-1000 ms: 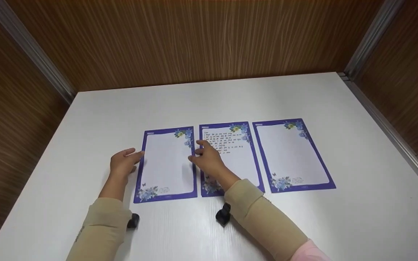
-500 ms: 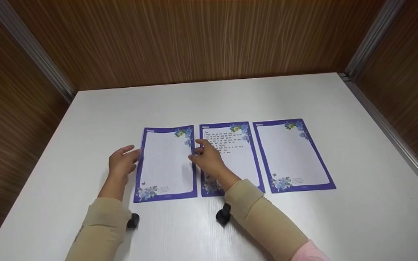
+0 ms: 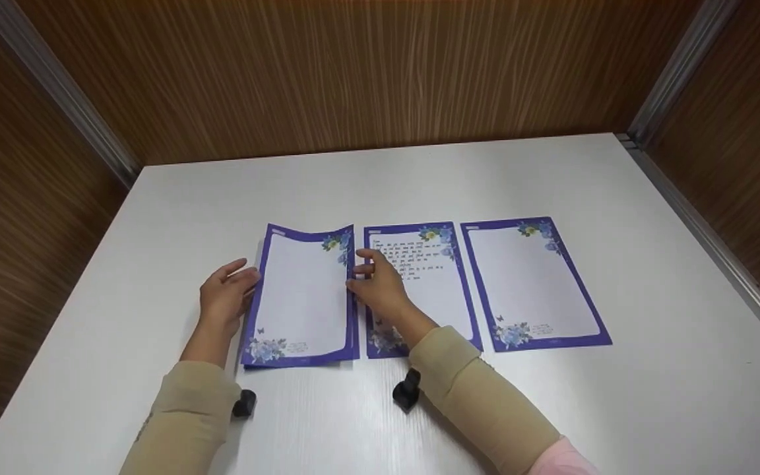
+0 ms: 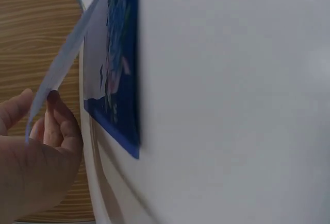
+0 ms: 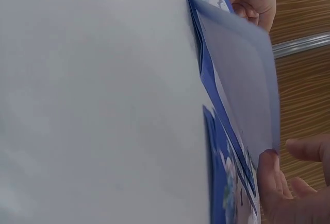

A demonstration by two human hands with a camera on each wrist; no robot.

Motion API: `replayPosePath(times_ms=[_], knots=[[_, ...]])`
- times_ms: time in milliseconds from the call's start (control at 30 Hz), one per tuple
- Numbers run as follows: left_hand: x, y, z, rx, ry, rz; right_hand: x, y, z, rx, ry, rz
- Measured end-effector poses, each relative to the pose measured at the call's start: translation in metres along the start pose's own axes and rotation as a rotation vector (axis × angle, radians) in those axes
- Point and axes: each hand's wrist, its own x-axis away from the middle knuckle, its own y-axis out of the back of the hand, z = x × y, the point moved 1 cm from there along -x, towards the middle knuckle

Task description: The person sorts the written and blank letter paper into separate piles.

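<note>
A sheet of letter paper (image 3: pixel 307 297) with a purple floral border bows upward above another bordered sheet (image 4: pixel 113 116) on the table, which shows beneath it in the left wrist view. My left hand (image 3: pixel 226 297) pinches the raised sheet's left edge between thumb and fingers. At the opposite edge, my right hand (image 3: pixel 382 287) pinches it too, thumb on the upper side. My right hand also overlaps the middle sheet (image 3: pixel 429 303), which bears handwritten lines at its top. To the right lies a third bordered sheet (image 3: pixel 538 284) with a blank writing area.
The papers lie in a row on a white table (image 3: pixel 380 185). Brown wood-grain panels (image 3: pixel 380 72) stand at the back and both sides, with metal strips at the corners. Small black devices (image 3: pixel 406 391) stick out from the sleeves at both wrists.
The left paper's top sheet has come up off the one below and now curves, its upper left corner lifted and shifted right. Both hands have barely moved.
</note>
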Motion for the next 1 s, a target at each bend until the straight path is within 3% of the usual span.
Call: replayPosePath(times_ms=[200,500,1000], knots=[[-0.002,-0.004,0.004,0.003,-0.012,0.046,0.0,0.004,-0.002,0.044,-0.015,-0.017],[-0.001,-0.014,0.007,-0.077,-0.007,0.09,-0.001,0.025,-0.007,0.1,-0.011,-0.054],[0.005,-0.064,0.014,-0.149,-0.012,0.058,-0.001,0.07,-0.015,0.134,-0.021,-0.104]])
